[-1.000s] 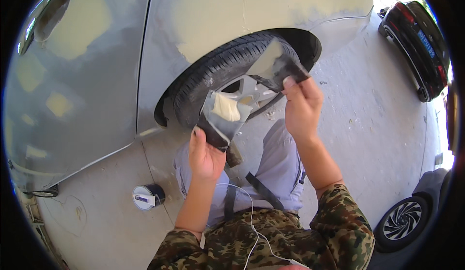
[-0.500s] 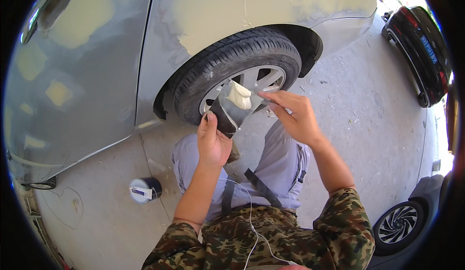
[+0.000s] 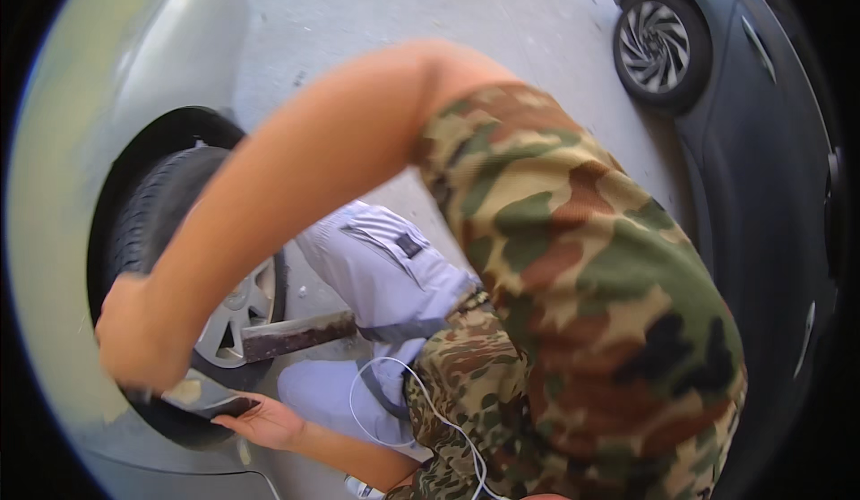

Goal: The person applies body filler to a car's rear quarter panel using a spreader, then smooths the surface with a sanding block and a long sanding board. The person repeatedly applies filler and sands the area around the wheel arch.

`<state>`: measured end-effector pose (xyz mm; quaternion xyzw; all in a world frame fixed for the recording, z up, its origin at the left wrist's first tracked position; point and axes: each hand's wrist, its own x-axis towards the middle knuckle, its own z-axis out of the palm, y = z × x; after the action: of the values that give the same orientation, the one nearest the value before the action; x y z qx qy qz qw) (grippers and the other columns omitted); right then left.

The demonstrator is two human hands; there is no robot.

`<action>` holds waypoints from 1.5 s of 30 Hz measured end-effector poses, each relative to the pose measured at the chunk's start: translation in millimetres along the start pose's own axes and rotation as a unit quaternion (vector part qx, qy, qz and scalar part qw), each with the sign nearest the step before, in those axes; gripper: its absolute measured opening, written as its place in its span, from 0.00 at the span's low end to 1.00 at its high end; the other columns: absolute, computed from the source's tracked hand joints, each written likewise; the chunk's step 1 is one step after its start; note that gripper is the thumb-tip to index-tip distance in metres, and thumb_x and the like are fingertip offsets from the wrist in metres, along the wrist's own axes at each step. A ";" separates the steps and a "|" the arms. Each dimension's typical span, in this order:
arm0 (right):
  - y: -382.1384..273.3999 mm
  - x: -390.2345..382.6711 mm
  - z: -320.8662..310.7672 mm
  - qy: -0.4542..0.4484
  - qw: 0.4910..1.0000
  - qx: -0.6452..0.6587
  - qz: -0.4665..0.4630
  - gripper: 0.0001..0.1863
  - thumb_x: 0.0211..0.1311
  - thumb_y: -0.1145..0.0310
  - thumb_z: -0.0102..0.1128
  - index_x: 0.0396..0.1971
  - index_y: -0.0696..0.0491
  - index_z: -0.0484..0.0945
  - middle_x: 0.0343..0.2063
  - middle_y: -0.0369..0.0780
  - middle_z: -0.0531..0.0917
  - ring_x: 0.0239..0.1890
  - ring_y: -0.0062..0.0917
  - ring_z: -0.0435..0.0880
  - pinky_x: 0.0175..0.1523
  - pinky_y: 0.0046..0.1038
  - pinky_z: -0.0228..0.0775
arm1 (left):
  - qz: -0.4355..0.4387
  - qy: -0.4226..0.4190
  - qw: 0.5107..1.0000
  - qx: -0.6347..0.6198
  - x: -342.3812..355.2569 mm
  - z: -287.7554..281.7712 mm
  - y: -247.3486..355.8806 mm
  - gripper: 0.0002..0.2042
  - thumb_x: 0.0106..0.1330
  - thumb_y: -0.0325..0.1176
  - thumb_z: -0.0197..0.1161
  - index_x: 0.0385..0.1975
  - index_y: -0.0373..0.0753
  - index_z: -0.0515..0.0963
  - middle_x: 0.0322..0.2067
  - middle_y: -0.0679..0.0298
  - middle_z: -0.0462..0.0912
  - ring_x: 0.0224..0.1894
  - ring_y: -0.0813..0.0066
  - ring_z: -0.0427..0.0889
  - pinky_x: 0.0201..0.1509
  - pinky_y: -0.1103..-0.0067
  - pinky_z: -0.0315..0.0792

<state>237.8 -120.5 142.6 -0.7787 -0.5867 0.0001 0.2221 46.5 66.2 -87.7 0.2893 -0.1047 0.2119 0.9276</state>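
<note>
In the head view, the only one here, your left hand (image 3: 269, 421) pinches the dark end of a flat plate (image 3: 219, 400), thumb and fingers pressed together on it. The plate lies at the lower left, in front of the wheel arch, with a pale paste (image 3: 185, 392) visible near its far end. Your right hand (image 3: 148, 339) is just above that end, its back toward the camera and blurred; you may have a tool in it, but I cannot tell, nor whether its fingers are closed, nor whether it touches the plate.

The likeliest trouble is at the plate: you have it by one end only, so a hard push from the right hand could tip it and let paste slide onto the tyre (image 3: 161, 204) or the floor. Your right forearm crosses in front of the wheel (image 3: 235, 312), close to the car panel (image 3: 63, 231) with its pale patches; a low elbow or a stray knuckle could smear or scuff that surface. The dark bar (image 3: 300, 334) between the wheel and your legs is a possible knock point if you lean in. A white cable (image 3: 358, 383) loops over your lap and might snag on your left forearm, jerking the plate.
</note>
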 end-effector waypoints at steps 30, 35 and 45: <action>91.0 75.8 14.5 0.208 0.928 0.308 0.009 0.18 0.72 0.82 0.62 0.58 0.58 0.86 0.34 0.44 0.88 0.30 0.32 0.85 0.38 0.28 0.78 | 0.103 0.268 0.958 -0.008 45.1 2.4 -4.0 0.22 0.88 0.40 0.57 0.73 0.35 0.73 0.73 0.58 0.78 0.74 0.66 0.77 0.80 0.67 0.71; 88.8 25.9 17.3 0.187 0.858 0.392 0.275 0.16 0.79 0.78 0.61 0.62 0.61 0.84 0.41 0.34 0.89 0.42 0.15 0.83 0.47 0.25 0.80 | 0.086 0.193 0.975 0.068 64.2 23.2 -23.4 0.29 0.89 0.45 0.51 0.78 0.29 0.63 0.76 0.49 0.72 0.77 0.53 0.73 0.83 0.55 0.65; 98.6 22.2 22.9 0.285 0.944 0.119 0.119 0.20 0.65 0.87 0.62 0.55 0.61 0.88 0.46 0.49 0.91 0.41 0.35 0.92 0.44 0.29 0.82 | 0.040 0.153 0.987 0.008 171.0 44.3 -58.0 0.20 0.90 0.40 0.52 0.70 0.34 0.73 0.67 0.58 0.83 0.68 0.70 0.83 0.74 0.70 0.77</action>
<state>328.8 -113.3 93.7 -0.7782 -0.3980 -0.1254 0.4694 221.6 54.2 -26.2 0.2564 0.0284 0.2918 0.9210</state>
